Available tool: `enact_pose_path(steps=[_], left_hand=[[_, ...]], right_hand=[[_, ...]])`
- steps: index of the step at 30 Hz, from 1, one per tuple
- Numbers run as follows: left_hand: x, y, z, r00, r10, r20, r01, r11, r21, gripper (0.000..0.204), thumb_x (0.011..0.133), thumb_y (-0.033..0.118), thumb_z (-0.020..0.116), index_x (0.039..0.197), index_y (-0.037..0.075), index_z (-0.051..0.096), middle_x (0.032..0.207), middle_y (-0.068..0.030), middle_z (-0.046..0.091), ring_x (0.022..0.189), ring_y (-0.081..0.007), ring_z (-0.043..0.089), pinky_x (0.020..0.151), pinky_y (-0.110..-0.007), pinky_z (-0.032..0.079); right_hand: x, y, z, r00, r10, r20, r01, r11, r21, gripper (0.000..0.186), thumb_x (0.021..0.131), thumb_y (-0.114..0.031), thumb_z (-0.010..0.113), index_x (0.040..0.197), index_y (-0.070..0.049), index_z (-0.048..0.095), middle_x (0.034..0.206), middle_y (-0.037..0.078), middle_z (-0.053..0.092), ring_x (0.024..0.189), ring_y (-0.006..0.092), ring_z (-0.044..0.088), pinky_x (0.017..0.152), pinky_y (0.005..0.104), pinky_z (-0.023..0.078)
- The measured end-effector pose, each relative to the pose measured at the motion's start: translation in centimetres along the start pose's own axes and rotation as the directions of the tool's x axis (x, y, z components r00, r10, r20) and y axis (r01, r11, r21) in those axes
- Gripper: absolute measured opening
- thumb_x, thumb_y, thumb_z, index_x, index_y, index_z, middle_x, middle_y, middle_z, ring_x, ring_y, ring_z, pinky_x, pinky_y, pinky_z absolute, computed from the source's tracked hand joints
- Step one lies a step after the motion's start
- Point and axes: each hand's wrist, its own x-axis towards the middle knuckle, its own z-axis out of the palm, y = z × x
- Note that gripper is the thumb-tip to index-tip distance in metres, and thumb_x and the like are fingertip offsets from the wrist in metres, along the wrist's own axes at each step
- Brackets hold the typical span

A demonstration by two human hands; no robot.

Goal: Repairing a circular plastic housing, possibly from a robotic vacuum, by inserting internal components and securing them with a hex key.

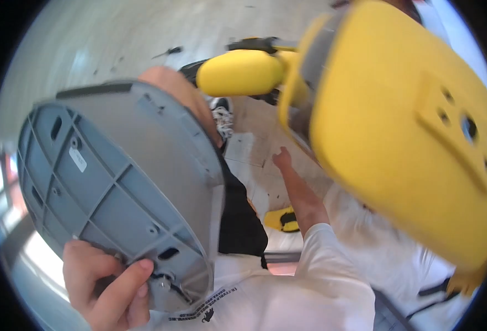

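A large grey plastic shell with a ribbed face, slots and screw holes stands tilted at the left, beside my bare knee. My left hand is closed with its fingers curled against the ribs near the shell's lower edge. Right beside its fingertips a small metal fitting sits on the shell. My right arm reaches down toward the floor in the middle, and my right hand looks closed. Whatever it may hold is too small to make out.
A big yellow machine body with bolt holes fills the right side, and a rounded yellow part juts from it. A screwdriver lies on the floor at the back. A yellow-and-black object and small dark bits lie near my right arm.
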Motion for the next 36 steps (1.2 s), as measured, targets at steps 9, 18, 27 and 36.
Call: enact_pose_path(steps=[9,18,27,36], left_hand=[[-0.6,1.5,0.1,0.958,-0.189,-0.216,0.191,0.982,-0.011,0.013,0.071,0.011,0.073,0.084,0.01,0.074,0.076,-0.002,0.057,0.063,-0.0194,0.052,0.055,-0.034,0.035],[4.1,0.9,1.5,0.995,-0.011,-0.103,0.012,1.0,0.009,0.017,0.065,0.011,0.069,0.081,0.012,0.072,0.078,0.001,0.059,0.063,-0.0168,0.053,0.054,-0.029,0.039],[4.7,1.3,1.9,0.999,0.027,-0.028,-0.025,0.997,0.076,0.039,0.08,0.046,0.081,0.086,0.01,0.067,0.08,-0.0019,0.059,0.064,-0.0195,0.055,0.056,-0.034,0.039],[2.7,-1.3,1.0,0.998,0.062,-0.012,-0.061,0.998,0.023,0.064,0.069,0.055,0.085,0.1,0.002,0.065,0.095,-0.0106,0.061,0.077,-0.0281,0.059,0.068,-0.042,0.047]], right_hand=[[23.6,7.3,-0.9,0.962,-0.258,0.088,0.231,0.943,0.239,0.084,0.076,-0.02,0.079,0.15,-0.001,0.044,0.144,0.027,0.055,0.135,0.0403,0.052,0.115,0.0482,0.042],[10.7,3.7,4.7,0.962,-0.273,0.031,0.27,0.917,-0.294,0.043,0.085,-0.015,0.067,0.124,0.002,0.061,0.117,0.026,0.067,0.117,0.0428,0.062,0.101,0.0528,0.048],[-5.1,-12.1,3.2,0.911,-0.111,0.398,0.244,0.922,-0.301,0.029,0.09,-0.026,0.064,0.104,-0.001,0.069,0.109,0.022,0.069,0.096,0.0397,0.068,0.082,0.0499,0.055],[-8.8,-17.6,-7.9,0.956,-0.236,0.177,0.195,0.956,0.219,0.02,0.092,-0.018,0.064,0.098,0.001,0.064,0.085,0.019,0.072,0.079,0.032,0.073,0.072,0.0445,0.056]])
